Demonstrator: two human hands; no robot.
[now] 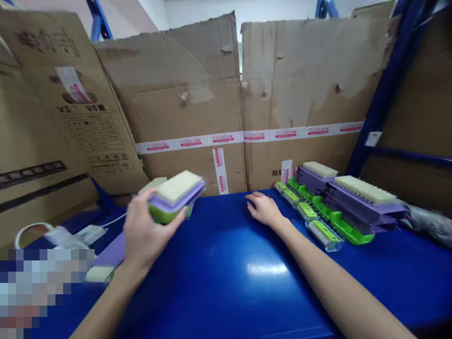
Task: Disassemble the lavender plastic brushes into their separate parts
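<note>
My left hand [148, 226] is closed round a sponge brush [178, 190], held above the blue table at left of centre. The brush has a cream ridged pad on top, a purple plate below it and a green underside. My right hand [264, 207] rests on the table's far part with its fingers apart, holding nothing. Just to its right stands a row of small clear boxes with yellow-green labels [306, 210]. Beyond them are green plastic pieces [334, 219] and stacked purple plates [339, 200] topped with cream ridged pads [365, 189].
Tall cardboard sheets [187, 103] with printed tape wall off the back of the blue table [226, 282]. A white cable and plugs [67, 235] lie at left, near another purple piece [112, 252]. Blue rack posts [383, 89] rise at right, with a wrapped plastic bundle [429, 223] below.
</note>
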